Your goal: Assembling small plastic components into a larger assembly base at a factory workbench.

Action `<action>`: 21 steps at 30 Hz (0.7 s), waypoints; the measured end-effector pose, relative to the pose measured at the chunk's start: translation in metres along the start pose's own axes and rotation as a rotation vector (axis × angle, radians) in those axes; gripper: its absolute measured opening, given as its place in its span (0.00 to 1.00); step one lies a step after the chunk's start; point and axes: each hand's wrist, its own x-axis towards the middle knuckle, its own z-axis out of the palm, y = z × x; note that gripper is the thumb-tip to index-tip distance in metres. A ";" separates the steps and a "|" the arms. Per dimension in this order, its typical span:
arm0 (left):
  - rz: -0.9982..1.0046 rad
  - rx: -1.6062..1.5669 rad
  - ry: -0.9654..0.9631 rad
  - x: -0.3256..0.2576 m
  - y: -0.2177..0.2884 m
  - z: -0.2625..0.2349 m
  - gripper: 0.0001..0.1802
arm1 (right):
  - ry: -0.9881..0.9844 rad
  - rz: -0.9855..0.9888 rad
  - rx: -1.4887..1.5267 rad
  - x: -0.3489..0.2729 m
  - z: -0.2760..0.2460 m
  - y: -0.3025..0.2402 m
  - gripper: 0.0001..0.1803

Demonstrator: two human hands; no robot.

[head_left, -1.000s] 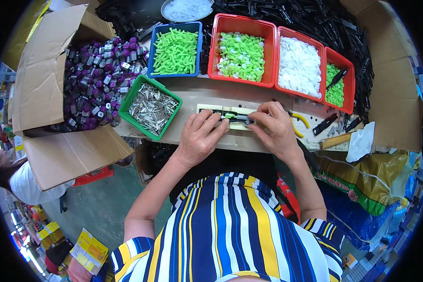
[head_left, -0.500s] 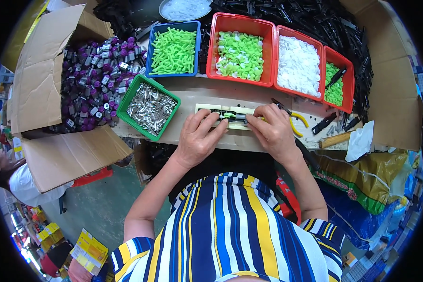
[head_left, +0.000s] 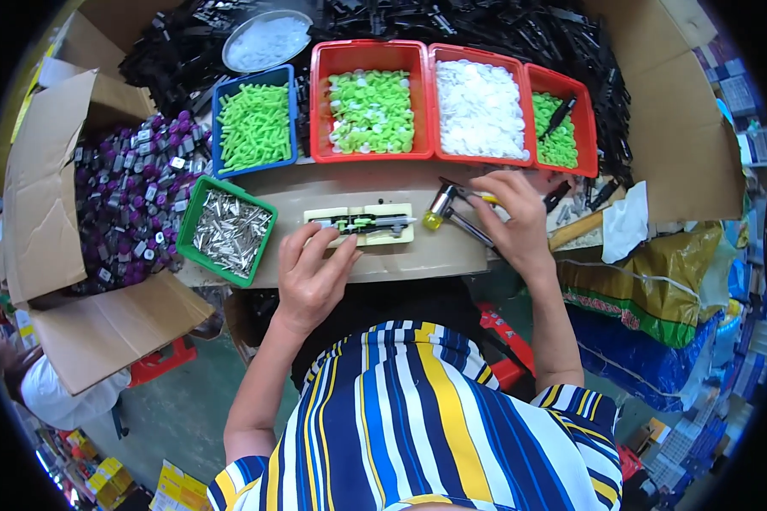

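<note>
A long black plastic assembly [head_left: 371, 223] with bright green parts lies in a cream fixture block [head_left: 405, 209] on the bench. My left hand [head_left: 309, 277] is at the block's near left edge, fingers apart, tips resting at the assembly's left part. My right hand [head_left: 520, 220] is away from the block, fingers and thumb apart over two tools. One is a small hammer [head_left: 466, 226] with a metal head and a clear yellow face, its handle running toward my palm. The other is a pair of pliers [head_left: 489, 198], its yellow handle partly hidden by my fingers.
Behind the block stand a blue bin [head_left: 294, 111] of green rods and red bins [head_left: 370, 157] of green and white pieces. A green bin [head_left: 269, 215] of metal screws and a carton [head_left: 47, 196] of purple-grey parts are left. Black parts [head_left: 486, 21] are heaped behind; a wooden stick [head_left: 578, 228] lies right.
My right hand has left the assembly and moved right, over the hammer and pliers. The hammer has come into sight. My left fingers have slid off toward the block's near left edge. The view has shifted right.
</note>
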 end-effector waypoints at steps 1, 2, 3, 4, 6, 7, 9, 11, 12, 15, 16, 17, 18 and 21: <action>-0.005 0.006 0.001 0.000 0.000 -0.001 0.19 | 0.040 0.012 -0.083 -0.001 -0.007 0.008 0.11; -0.010 0.013 0.002 -0.001 0.000 -0.001 0.19 | 0.045 0.014 -0.097 -0.002 -0.014 0.016 0.11; -0.015 0.000 0.015 -0.003 -0.001 0.000 0.19 | 0.098 0.032 -0.162 -0.002 -0.022 0.024 0.11; -0.006 -0.011 0.020 -0.002 0.000 0.000 0.19 | 0.154 0.053 -0.226 -0.003 -0.030 0.031 0.11; -0.021 -0.003 0.014 -0.002 0.000 0.000 0.19 | 0.177 0.166 -0.206 0.001 -0.044 0.049 0.09; -0.021 -0.006 0.015 -0.003 0.001 0.000 0.18 | 0.207 0.174 -0.266 0.006 -0.050 0.061 0.09; -0.019 -0.014 0.016 -0.002 0.002 0.000 0.18 | 0.243 0.185 -0.334 0.015 -0.062 0.089 0.08; -0.016 -0.018 0.013 -0.001 0.003 0.000 0.18 | 0.221 0.200 -0.442 0.027 -0.068 0.121 0.08; -0.018 -0.023 0.016 0.000 0.003 0.000 0.18 | 0.226 0.204 -0.446 0.032 -0.070 0.130 0.08; -0.023 -0.012 0.011 0.001 0.005 -0.001 0.17 | 0.261 0.203 -0.540 0.050 -0.069 0.146 0.11; -0.028 -0.003 0.004 0.001 0.006 -0.001 0.17 | 0.216 0.327 -0.568 0.058 -0.069 0.143 0.14; -0.026 -0.002 0.001 0.001 0.007 -0.001 0.17 | 0.170 0.452 -0.595 0.064 -0.068 0.144 0.18; -0.028 -0.003 -0.002 0.001 0.008 0.000 0.17 | 0.171 0.455 -0.593 0.068 -0.065 0.153 0.18; -0.024 -0.006 -0.007 0.003 0.010 0.002 0.17 | 0.170 0.428 -0.634 0.073 -0.054 0.168 0.23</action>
